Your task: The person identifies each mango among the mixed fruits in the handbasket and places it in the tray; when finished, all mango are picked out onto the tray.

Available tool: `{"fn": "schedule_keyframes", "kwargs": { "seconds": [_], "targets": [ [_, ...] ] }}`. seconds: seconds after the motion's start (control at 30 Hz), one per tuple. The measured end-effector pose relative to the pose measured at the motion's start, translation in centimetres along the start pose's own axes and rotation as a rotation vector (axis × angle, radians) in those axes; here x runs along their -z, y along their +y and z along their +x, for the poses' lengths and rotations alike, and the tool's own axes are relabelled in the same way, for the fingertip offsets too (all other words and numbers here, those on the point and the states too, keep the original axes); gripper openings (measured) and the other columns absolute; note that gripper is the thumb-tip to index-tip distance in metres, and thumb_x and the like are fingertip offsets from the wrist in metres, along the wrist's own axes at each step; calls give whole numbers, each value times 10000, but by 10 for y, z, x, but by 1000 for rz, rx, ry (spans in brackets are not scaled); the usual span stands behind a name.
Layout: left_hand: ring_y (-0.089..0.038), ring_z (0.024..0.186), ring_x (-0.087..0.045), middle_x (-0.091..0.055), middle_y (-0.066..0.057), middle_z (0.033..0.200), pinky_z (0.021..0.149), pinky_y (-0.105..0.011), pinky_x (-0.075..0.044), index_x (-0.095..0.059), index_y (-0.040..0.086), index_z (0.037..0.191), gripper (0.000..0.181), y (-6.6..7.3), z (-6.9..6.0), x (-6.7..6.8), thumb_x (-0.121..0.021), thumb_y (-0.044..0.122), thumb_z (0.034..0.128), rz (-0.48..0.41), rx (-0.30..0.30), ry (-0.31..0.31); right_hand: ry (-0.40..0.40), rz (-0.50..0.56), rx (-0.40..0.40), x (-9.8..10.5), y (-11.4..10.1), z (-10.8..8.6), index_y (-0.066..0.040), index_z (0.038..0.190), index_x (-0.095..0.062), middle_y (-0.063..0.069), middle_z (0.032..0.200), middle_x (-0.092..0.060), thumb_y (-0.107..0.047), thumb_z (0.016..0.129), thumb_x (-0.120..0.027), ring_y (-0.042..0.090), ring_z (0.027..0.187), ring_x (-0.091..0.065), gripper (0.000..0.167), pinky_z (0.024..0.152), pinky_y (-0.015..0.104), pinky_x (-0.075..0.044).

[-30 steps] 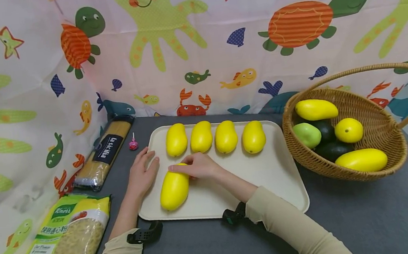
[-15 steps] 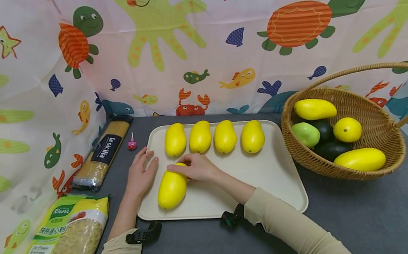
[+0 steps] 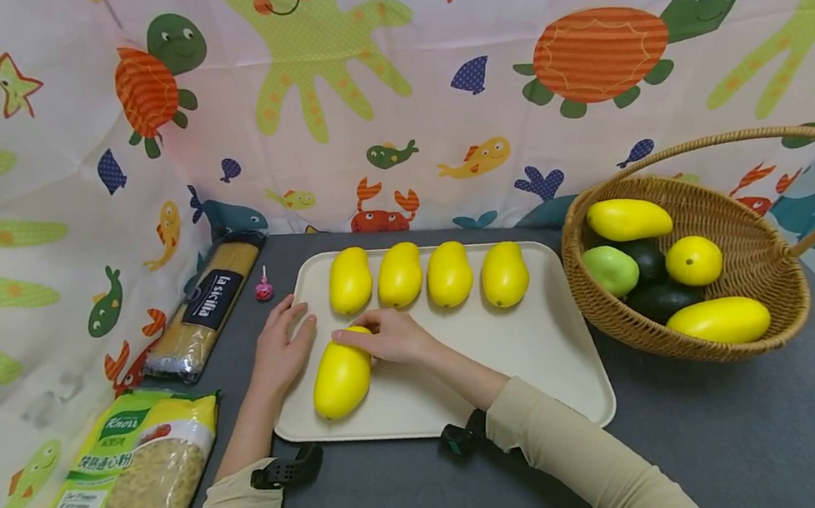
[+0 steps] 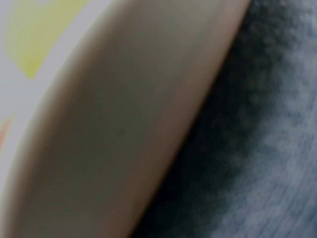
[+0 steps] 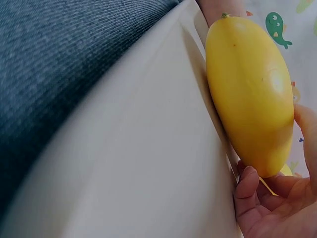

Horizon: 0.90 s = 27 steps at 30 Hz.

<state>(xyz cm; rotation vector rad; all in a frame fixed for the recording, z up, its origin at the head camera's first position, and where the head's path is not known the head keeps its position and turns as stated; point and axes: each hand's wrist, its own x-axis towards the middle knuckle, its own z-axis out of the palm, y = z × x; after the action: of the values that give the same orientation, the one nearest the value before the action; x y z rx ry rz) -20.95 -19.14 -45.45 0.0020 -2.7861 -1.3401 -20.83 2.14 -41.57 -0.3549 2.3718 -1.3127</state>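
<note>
A yellow mango (image 3: 341,379) lies slanted on the left part of a cream tray (image 3: 441,414). My right hand (image 3: 396,335) holds its far end, thumb on top and fingers at the side. In the right wrist view, the thumb and curled fingers of that hand (image 5: 277,208) surround one end of the mango (image 5: 250,94). My left hand (image 3: 284,350) rests along the tray's left rim with its fingers extended. Several more mangoes (image 3: 400,275) stand in a row near the back rim. The left wrist view is blurred and shows no fingers.
A wicker basket (image 3: 791,311) with yellow, green and dark fruit stands beside the tray's right side. At the left lie a spaghetti pack (image 3: 206,310), a yellow pasta bag (image 3: 120,488) and a small pink lollipop (image 3: 264,289). A patterned curtain (image 3: 444,174) closes the back and left.
The head view has shifted very slightly. Both hands stay in nearly the same place, and the right hand keeps its grip on the mango.
</note>
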Motion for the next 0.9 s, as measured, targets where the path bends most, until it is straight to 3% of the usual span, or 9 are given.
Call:
{"fn": "schedule_keyframes", "kwargs": {
  "seconds": [0.3,0.53,0.73,0.9],
  "targets": [
    [-355,1424,-261,-266,-84,1579,1134,-565,-220,-486,48,1417,528,-1,0,0,-494,376,1004,5,-3,-2,20,24,-3,1,-1,-2,-150,1196,-662,-6,993,-658,-552,860,-662,190,704,-600,524,593,273,-498],
    [-356,1420,-268,-274,-91,1574,1133,-562,-222,-492,44,1411,528,-1,0,0,-501,375,1000,11,-19,5,54,76,-3,2,2,-4,-154,1226,-640,21,1171,-651,-524,882,-651,169,863,-620,505,643,285,-538],
    [-354,1423,-263,-274,-89,1575,1138,-549,-219,-494,44,1410,522,-2,1,-1,-512,364,998,9,-19,5,63,108,45,9,4,-15,-140,1225,-625,9,1141,-640,-426,927,-638,195,893,-638,413,672,291,-548],
    [-362,1421,-262,-266,-90,1578,1134,-557,-224,-488,48,1415,522,-3,0,0,-515,360,997,10,-19,2,75,65,98,23,5,-31,-118,1201,-654,2,1101,-654,-310,945,-641,234,882,-637,320,717,286,-524]
  ]
}}
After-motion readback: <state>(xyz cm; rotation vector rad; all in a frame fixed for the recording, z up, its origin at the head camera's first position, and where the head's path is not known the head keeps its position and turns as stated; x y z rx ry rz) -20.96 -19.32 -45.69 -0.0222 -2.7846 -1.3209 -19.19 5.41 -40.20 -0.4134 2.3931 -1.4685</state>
